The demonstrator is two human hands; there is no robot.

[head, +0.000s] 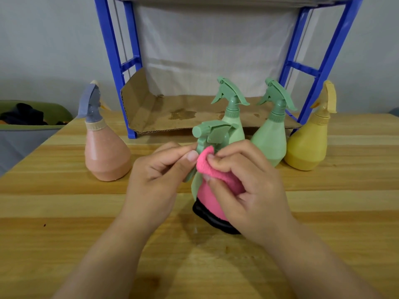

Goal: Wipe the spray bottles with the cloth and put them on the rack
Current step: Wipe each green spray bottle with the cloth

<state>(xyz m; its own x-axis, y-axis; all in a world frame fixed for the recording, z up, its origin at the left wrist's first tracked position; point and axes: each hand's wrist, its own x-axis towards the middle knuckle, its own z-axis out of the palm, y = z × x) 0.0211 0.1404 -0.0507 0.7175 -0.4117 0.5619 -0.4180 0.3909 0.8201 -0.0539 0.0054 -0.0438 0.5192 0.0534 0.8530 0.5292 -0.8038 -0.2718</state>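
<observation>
A green spray bottle stands in the middle of the wooden table; its green spray head (212,132) shows above my hands and its body is mostly hidden. My left hand (160,175) pinches the bottle's trigger. My right hand (244,184) grips a pink cloth (212,190) with a black edge and presses it against the bottle's neck and body. Two more green bottles (234,124) (272,137), a yellow bottle (308,145) and a pink bottle (105,152) with a grey head stand further back. The blue rack (112,50) rises behind them.
Brown cardboard (164,115) with damp stains lines the rack's bottom level, and a white sheet hangs behind it. A green and grey bin (32,124) with dark items sits off the table's left edge. The wooden table (64,212) stretches toward me.
</observation>
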